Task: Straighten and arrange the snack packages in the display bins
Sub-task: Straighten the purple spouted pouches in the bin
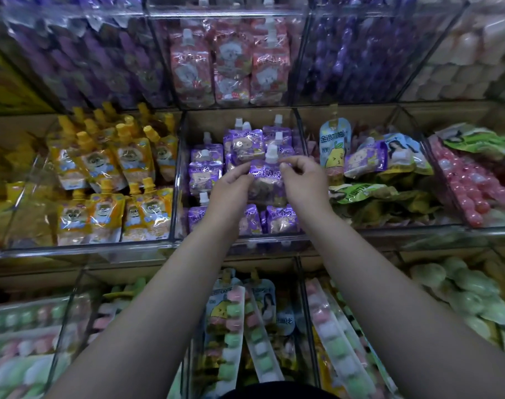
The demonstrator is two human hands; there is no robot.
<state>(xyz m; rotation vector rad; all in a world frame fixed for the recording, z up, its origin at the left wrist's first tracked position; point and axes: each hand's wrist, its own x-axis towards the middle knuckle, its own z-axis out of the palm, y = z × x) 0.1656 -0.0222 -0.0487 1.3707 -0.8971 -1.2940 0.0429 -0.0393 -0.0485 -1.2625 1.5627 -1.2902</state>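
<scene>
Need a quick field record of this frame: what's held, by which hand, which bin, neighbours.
held: purple spout pouch, upright, white cap up
hands: left hand pinches its left edge; right hand pinches its upper right corner
place: over the middle clear bin, which holds matching purple pouches
left neighbour: yellow spout pouches
right neighbour: mixed packs, jumbled

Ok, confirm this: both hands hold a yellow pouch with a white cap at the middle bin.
Not quite: the pouch is purple, not yellow. The head view shows the left hand and right hand holding a purple pouch with a white cap at the middle bin. The yellow pouches sit in the bin to its left.
</scene>
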